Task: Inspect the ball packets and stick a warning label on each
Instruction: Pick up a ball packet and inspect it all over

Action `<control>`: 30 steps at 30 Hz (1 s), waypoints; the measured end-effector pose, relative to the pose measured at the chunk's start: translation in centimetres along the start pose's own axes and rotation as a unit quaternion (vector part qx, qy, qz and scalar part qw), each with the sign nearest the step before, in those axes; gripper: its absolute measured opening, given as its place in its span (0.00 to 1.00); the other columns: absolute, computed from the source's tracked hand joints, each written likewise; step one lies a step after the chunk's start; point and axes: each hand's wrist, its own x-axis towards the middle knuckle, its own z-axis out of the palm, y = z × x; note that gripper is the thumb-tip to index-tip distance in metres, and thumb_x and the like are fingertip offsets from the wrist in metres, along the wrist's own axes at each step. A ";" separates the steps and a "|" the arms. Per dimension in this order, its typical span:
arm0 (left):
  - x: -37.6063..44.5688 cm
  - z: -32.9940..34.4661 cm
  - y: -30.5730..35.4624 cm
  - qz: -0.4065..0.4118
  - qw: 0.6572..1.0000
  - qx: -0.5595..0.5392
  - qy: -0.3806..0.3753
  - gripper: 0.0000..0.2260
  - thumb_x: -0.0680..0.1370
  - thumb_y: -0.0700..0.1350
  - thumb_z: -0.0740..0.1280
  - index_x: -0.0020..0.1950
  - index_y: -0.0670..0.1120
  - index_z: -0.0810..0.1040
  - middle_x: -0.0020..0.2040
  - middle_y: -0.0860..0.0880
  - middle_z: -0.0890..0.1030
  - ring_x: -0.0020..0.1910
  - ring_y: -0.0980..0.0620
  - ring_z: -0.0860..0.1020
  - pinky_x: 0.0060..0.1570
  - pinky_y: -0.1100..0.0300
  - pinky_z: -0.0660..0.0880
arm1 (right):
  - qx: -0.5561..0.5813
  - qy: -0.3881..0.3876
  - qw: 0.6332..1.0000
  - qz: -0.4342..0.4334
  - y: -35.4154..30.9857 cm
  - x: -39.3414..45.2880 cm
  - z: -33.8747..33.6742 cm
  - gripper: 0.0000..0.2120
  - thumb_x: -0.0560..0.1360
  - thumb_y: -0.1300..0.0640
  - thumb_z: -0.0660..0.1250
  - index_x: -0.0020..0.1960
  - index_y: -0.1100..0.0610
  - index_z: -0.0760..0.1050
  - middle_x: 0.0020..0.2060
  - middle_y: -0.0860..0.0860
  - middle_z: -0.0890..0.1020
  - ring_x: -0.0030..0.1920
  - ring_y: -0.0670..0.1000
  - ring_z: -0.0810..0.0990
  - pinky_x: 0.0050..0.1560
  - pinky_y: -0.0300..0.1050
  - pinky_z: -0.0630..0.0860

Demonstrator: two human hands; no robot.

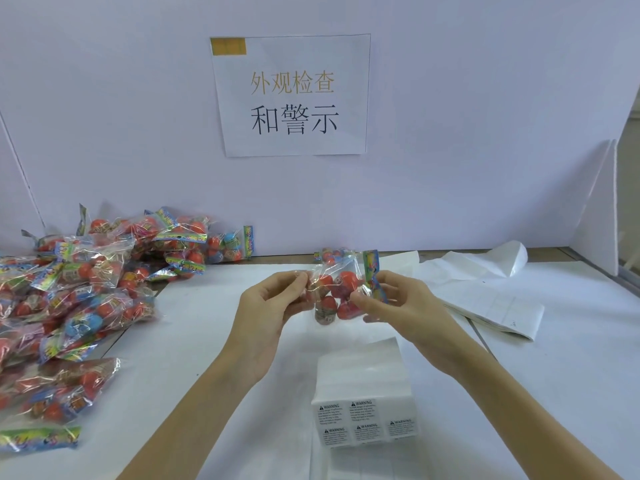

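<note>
We take the table (214,341) as landmark. Behind its far edge stands a white wall (450,133) with one paper sign (292,95) bearing Chinese characters and a yellow patch in its top left corner.

On the table's left side lies a heap (83,292) of ball packets, clear bags of mostly red balls, a few blue, with bright header cards; too tangled to count, well over a dozen.

On the table's right side we see loose backing sheets (491,306), several, overlapping, one curled up at the far right.

At the table's near middle sits one label stack (363,403); five "WARNING" labels show on its near end.

Above the table's middle we hold one packet (337,289) in the air: clear plastic, about four red balls plus one patterned ball low down, header card upright on its right side. A second small packet (332,255) lies just behind it at the far edge.

Left hand (273,306) pinches the packet's left edge with thumb and fingertips. Right hand (398,299) pinches the right side by the header, thumb on the plastic.
</note>
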 end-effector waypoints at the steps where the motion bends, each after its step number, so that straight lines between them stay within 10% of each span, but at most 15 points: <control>1: 0.0 -0.1 0.1 0.001 1.000 -0.001 0.002 0.07 0.81 0.40 0.70 0.52 0.41 0.88 0.51 0.41 0.87 0.47 0.47 0.83 0.52 0.60 0.82 | 0.004 -0.004 1.000 0.003 0.1 0.0 0.0 0.12 0.77 0.51 0.76 0.58 0.54 0.84 0.50 0.53 0.89 0.53 0.56 0.87 0.54 0.45 0.82; 7: -0.4 0.3 -0.1 0.016 0.993 0.116 0.006 0.10 0.83 0.36 0.67 0.50 0.47 0.87 0.51 0.48 0.86 0.46 0.51 0.83 0.51 0.54 0.81 | 0.065 0.067 0.996 -0.005 -0.1 0.5 -0.5 0.09 0.78 0.53 0.74 0.56 0.56 0.85 0.46 0.55 0.88 0.48 0.53 0.84 0.55 0.49 0.81; 13: -0.9 1.4 -0.6 0.039 0.987 0.142 -0.068 0.17 0.77 0.54 0.71 0.64 0.51 0.82 0.57 0.48 0.84 0.56 0.51 0.82 0.54 0.56 0.80 | 0.055 0.050 0.997 -0.026 -0.3 0.3 -0.7 0.20 0.73 0.39 0.76 0.44 0.58 0.85 0.39 0.59 0.80 0.41 0.55 0.77 0.52 0.53 0.74; 18: -0.7 1.2 -0.9 0.063 0.987 0.149 -0.015 0.05 0.81 0.42 0.71 0.48 0.44 0.87 0.44 0.45 0.87 0.41 0.52 0.83 0.43 0.61 0.80 | -0.117 0.073 0.989 -0.048 0.4 0.4 0.2 0.23 0.78 0.36 0.67 0.40 0.55 0.86 0.32 0.52 0.83 0.34 0.51 0.75 0.41 0.46 0.75; 30: 0.1 0.3 -0.9 0.049 0.997 0.058 0.019 0.07 0.83 0.38 0.68 0.50 0.37 0.85 0.45 0.41 0.86 0.44 0.46 0.85 0.46 0.59 0.83 | 0.040 -0.056 0.997 0.032 -0.1 -0.1 -0.2 0.20 0.78 0.47 0.74 0.65 0.55 0.79 0.50 0.54 0.89 0.54 0.56 0.88 0.56 0.48 0.84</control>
